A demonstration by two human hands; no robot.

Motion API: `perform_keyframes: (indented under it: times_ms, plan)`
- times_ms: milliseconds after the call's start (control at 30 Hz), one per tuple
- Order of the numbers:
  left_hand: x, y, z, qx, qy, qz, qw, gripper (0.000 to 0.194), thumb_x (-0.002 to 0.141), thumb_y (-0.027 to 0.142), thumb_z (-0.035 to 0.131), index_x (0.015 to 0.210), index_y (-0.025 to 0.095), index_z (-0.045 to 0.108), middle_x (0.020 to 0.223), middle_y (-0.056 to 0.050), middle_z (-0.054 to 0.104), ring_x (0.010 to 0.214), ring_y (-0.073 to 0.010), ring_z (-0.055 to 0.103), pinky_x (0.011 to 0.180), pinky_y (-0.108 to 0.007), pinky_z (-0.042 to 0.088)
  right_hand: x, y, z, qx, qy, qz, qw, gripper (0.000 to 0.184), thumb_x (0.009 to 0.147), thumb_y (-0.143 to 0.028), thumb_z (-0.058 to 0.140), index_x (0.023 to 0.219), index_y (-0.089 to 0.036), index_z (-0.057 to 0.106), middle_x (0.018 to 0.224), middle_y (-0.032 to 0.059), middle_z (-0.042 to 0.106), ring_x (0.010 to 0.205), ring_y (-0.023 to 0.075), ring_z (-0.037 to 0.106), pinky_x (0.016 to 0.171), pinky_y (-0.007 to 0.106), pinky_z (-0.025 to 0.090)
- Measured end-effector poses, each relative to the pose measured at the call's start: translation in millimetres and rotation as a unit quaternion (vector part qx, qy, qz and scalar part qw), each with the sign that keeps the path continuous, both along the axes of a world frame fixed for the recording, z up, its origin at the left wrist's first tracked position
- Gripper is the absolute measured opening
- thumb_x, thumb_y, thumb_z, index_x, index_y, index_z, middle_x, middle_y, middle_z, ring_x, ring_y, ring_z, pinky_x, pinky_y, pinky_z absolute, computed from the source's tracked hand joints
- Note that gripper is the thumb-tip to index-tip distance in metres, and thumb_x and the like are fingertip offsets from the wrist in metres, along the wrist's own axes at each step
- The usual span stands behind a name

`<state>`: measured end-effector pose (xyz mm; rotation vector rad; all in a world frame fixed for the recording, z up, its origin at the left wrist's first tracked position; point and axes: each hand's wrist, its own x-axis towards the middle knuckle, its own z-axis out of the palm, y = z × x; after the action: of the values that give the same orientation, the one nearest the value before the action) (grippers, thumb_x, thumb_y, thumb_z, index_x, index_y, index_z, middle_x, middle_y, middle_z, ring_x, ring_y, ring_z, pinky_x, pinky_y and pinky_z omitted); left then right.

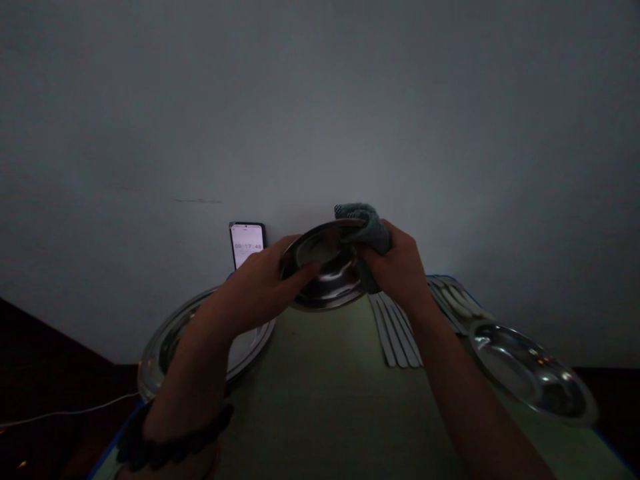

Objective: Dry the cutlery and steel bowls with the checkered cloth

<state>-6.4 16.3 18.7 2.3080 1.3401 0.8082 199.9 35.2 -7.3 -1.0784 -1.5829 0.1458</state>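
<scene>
A shiny round metal dish (330, 283) is held up above the table, tilted so its hollow inside faces me. My left hand (270, 277) grips its left rim, the thumb lying over the inside. At the right rim, my right hand (397, 260) is closed on a grey-green cloth (373, 230), which is folded over the edge of the dish. Several flat metal utensils (395, 333) lie side by side below my right hand; their far ends are hidden. Behind my left forearm sits a larger round metal plate (155, 353), partly covered by the arm.
A phone (247, 241) showing a timer leans against the grey wall (320, 113). On the right, a metal dish with compartments (535, 370) lies near the edge of the green table (320, 400), beside more cutlery (457, 297). A white cable (75, 412) runs off left.
</scene>
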Motion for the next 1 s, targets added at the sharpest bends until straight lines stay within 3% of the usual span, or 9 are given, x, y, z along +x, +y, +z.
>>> perform_keyframes:
  times_ms: [167,300,433,533,600,700,833,900,1000]
  plan:
    - [0,-1,-1.0,-0.025,0.064,0.016,0.997,0.036,0.084,0.050,0.044,0.097,0.021,0.061,0.085,-0.005,0.066,0.076,-0.0217,0.061,0.067,-0.032,0.045,-7,-13,8.4,0.028,-0.122,0.002,0.992,0.021,0.070,-0.008,0.054,0.085,-0.018,0.063,0.070,-0.0020,0.064,0.062,0.0110,0.055,0.060,0.024,0.040]
    - [5,-3,-0.7,-0.006,0.083,0.022,0.996,0.032,0.085,0.043,0.039,0.089,0.018,0.059,0.077,-0.006,0.063,0.068,-0.0198,0.057,0.060,-0.029,0.042,-6,-17,10.5,0.062,-0.165,-0.016,0.984,0.022,0.069,-0.008,0.055,0.086,-0.018,0.063,0.076,-0.0004,0.067,0.065,0.0118,0.058,0.061,0.024,0.040]
    - [11,-5,-0.8,-0.003,0.089,0.007,0.996,0.029,0.085,0.032,0.035,0.092,0.017,0.059,0.079,-0.007,0.064,0.069,-0.0196,0.057,0.061,-0.029,0.041,-5,-12,4.7,0.073,-0.154,-0.044,0.984,0.015,0.070,-0.013,0.058,0.081,-0.020,0.065,0.068,-0.0017,0.067,0.061,0.0126,0.059,0.057,0.025,0.039]
    - [9,-2,0.1,-0.002,0.073,0.011,0.997,0.029,0.084,0.033,0.037,0.089,0.017,0.060,0.078,-0.008,0.064,0.070,-0.0209,0.058,0.062,-0.032,0.043,-6,-4,-4.2,0.083,-0.075,-0.050,0.992,0.019,0.067,-0.015,0.063,0.085,-0.021,0.066,0.068,-0.0028,0.067,0.062,0.0127,0.060,0.058,0.025,0.041]
    - [6,2,-0.4,0.004,0.028,0.026,0.999,0.028,0.084,0.036,0.040,0.084,0.017,0.062,0.077,-0.007,0.065,0.071,-0.0220,0.059,0.064,-0.033,0.044,-9,3,-10.7,0.084,0.021,-0.052,0.995,0.023,0.066,-0.019,0.066,0.089,-0.021,0.067,0.072,-0.0027,0.068,0.065,0.0126,0.060,0.062,0.025,0.044]
    - [11,9,-5.8,0.002,-0.150,0.057,0.987,0.027,0.082,0.039,0.047,0.081,0.018,0.065,0.078,-0.005,0.067,0.076,-0.0224,0.061,0.069,-0.035,0.048,-20,12,-21.0,0.049,0.206,-0.047,0.976,0.023,0.070,-0.034,0.066,0.089,-0.020,0.067,0.080,0.0000,0.069,0.073,0.0137,0.060,0.069,0.028,0.047]
    - [33,15,-19.1,-0.069,-0.409,0.034,0.909,0.028,0.080,0.040,0.056,0.097,0.020,0.065,0.091,-0.004,0.071,0.082,-0.0205,0.065,0.074,-0.035,0.053,-43,21,-38.8,-0.073,0.414,0.043,0.906,0.037,0.074,-0.048,0.060,0.093,-0.017,0.064,0.090,0.0053,0.068,0.082,0.0166,0.062,0.075,0.033,0.049]
    - [42,16,-23.2,-0.120,-0.450,0.040,0.884,0.028,0.079,0.036,0.057,0.100,0.019,0.064,0.092,-0.005,0.071,0.077,-0.0200,0.066,0.068,-0.034,0.055,-51,25,-48.8,-0.100,0.436,0.084,0.891,0.040,0.074,-0.048,0.060,0.100,-0.016,0.061,0.098,0.0076,0.067,0.086,0.0173,0.062,0.077,0.034,0.050]
    - [41,16,-22.9,-0.166,-0.411,0.056,0.894,0.031,0.077,0.033,0.059,0.104,0.018,0.062,0.092,-0.007,0.071,0.072,-0.0204,0.066,0.063,-0.036,0.057,-48,30,-58.5,-0.065,0.294,0.105,0.948,0.042,0.082,-0.045,0.051,0.112,-0.015,0.053,0.106,0.0118,0.065,0.089,0.0171,0.063,0.078,0.035,0.051]
